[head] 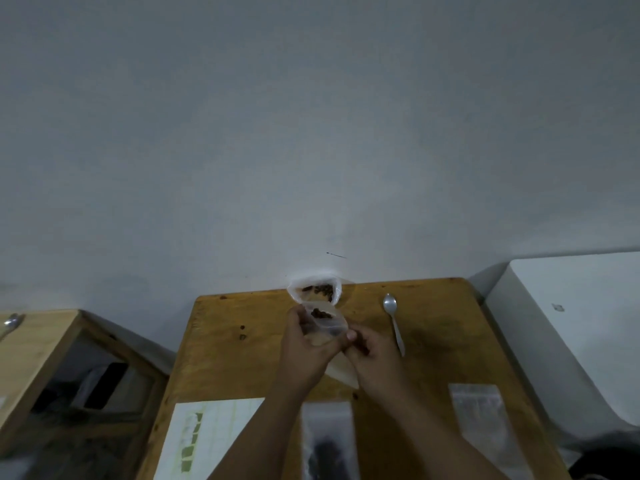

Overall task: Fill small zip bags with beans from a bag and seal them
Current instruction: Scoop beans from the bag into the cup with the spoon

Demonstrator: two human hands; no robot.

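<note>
A small clear zip bag (323,322) with dark beans inside hangs open-mouthed above the wooden table (440,344). My left hand (303,351) grips its left side. My right hand (372,358) pinches its right edge and has dark beans tucked under the curled fingers. Behind them, against the wall, stands the white bean bag (313,289), open at the top with brown beans showing. A filled zip bag (327,441) lies flat near the front edge between my forearms.
A metal spoon (394,320) lies to the right of my hands. More clear zip bags (481,420) lie at the front right, a white sheet with green marks (207,441) at the front left. A wooden cabinet (52,358) stands left, a white appliance (571,323) right.
</note>
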